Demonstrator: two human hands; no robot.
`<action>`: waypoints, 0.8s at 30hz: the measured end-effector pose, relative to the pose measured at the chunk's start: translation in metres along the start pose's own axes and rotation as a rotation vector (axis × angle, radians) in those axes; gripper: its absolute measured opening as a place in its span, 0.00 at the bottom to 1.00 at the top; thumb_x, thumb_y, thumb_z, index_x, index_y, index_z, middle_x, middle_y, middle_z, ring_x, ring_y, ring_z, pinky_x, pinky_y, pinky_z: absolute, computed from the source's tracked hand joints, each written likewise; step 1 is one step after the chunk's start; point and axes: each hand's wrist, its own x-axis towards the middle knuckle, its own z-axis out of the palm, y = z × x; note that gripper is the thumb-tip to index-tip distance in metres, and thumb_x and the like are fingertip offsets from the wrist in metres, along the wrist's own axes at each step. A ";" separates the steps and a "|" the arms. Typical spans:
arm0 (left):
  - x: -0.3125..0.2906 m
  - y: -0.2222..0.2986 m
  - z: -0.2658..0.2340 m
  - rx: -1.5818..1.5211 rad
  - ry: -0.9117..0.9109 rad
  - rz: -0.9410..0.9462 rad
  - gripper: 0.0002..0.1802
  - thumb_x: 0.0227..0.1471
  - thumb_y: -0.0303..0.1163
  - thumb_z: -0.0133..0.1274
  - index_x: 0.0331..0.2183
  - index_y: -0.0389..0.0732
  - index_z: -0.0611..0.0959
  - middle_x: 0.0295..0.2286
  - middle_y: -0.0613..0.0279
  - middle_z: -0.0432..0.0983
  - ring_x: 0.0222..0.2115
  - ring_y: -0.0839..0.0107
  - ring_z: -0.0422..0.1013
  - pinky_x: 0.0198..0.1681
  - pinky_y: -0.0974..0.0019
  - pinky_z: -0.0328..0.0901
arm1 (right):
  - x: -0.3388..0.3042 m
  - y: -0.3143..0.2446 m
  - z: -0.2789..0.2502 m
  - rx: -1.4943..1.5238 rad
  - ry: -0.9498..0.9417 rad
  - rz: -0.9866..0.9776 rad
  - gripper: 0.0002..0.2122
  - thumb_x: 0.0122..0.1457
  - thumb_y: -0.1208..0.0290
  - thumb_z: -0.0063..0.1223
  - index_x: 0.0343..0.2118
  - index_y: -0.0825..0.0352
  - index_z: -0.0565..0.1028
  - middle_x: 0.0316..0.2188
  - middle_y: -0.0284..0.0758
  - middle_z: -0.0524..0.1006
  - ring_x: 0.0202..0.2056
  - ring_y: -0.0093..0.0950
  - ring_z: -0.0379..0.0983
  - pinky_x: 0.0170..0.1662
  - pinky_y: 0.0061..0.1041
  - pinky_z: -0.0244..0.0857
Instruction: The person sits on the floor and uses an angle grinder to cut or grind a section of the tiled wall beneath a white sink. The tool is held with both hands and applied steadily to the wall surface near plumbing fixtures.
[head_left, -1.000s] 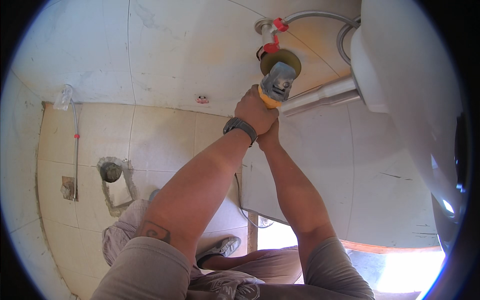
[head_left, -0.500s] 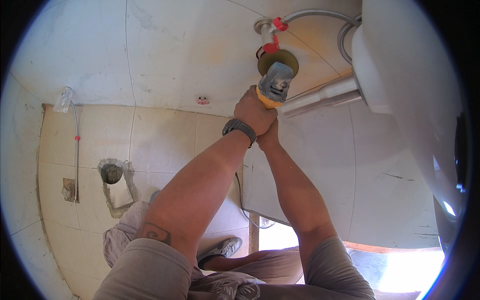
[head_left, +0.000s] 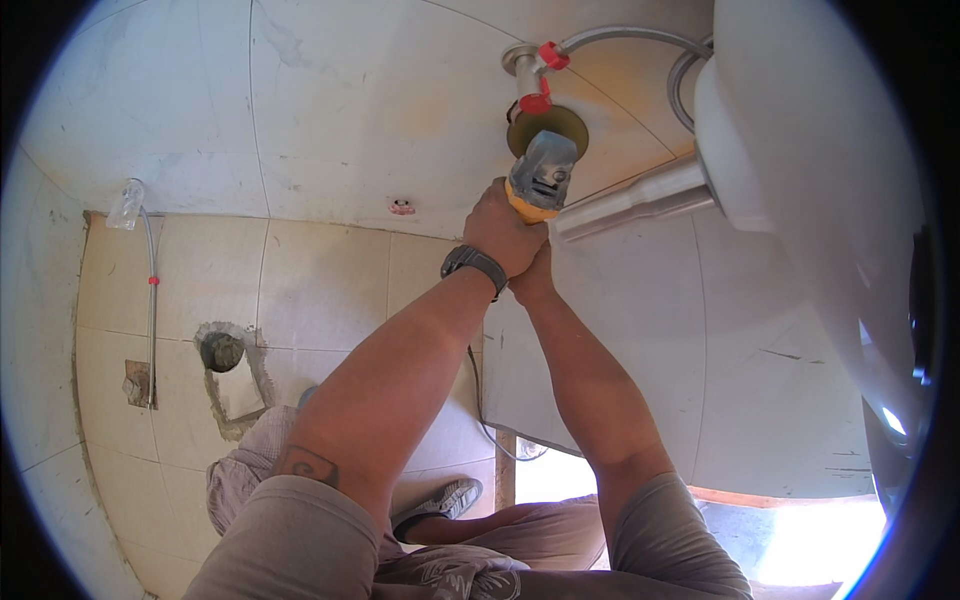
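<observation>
My left hand (head_left: 498, 228), below a dark wristwatch, is wrapped round the front of an angle grinder (head_left: 544, 176) with a grey head and a yellow collar. Just behind it my right hand (head_left: 534, 275) is closed too, apparently round the grinder's body, which the hands mostly hide. The round olive-brown disc (head_left: 562, 124) faces the tiled wall, just below a metal angle valve (head_left: 527, 76) with red handles. Whether the disc touches the wall I cannot tell. To the right of the grinder, a metal drain pipe (head_left: 640, 194) slants down from a white basin (head_left: 740, 160).
A braided hose (head_left: 630, 34) curves from the valve toward the basin. A dark power cord (head_left: 477, 385) hangs behind my arms. On the floor at left are a rough-edged drain hole (head_left: 222, 350) and another thin hose (head_left: 153, 300). My shoe (head_left: 445, 505) rests below.
The valve, basin and pipe appear slightly further left, as the view shifts a little. The grinder stays below the valve, and both hands keep their hold.
</observation>
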 end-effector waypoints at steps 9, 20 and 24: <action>-0.004 0.012 -0.010 -0.036 -0.090 -0.094 0.33 0.44 0.39 0.68 0.49 0.36 0.75 0.45 0.43 0.79 0.48 0.44 0.77 0.53 0.47 0.72 | -0.002 0.006 0.001 0.025 0.061 -0.081 0.24 0.60 0.70 0.68 0.57 0.67 0.71 0.54 0.38 0.78 0.57 0.31 0.76 0.57 0.33 0.71; -0.004 0.000 -0.003 -0.035 -0.029 -0.029 0.41 0.41 0.48 0.74 0.50 0.33 0.75 0.40 0.41 0.83 0.43 0.42 0.80 0.49 0.48 0.75 | -0.005 -0.002 0.000 -0.136 0.015 -0.014 0.29 0.60 0.77 0.68 0.61 0.66 0.64 0.58 0.35 0.73 0.58 0.25 0.72 0.58 0.29 0.72; -0.005 0.000 -0.002 -0.027 -0.020 -0.016 0.43 0.41 0.50 0.74 0.50 0.32 0.75 0.41 0.41 0.83 0.44 0.42 0.80 0.49 0.48 0.75 | -0.009 -0.014 -0.002 -0.220 0.031 -0.032 0.32 0.56 0.75 0.73 0.60 0.67 0.66 0.57 0.35 0.75 0.57 0.25 0.73 0.58 0.29 0.71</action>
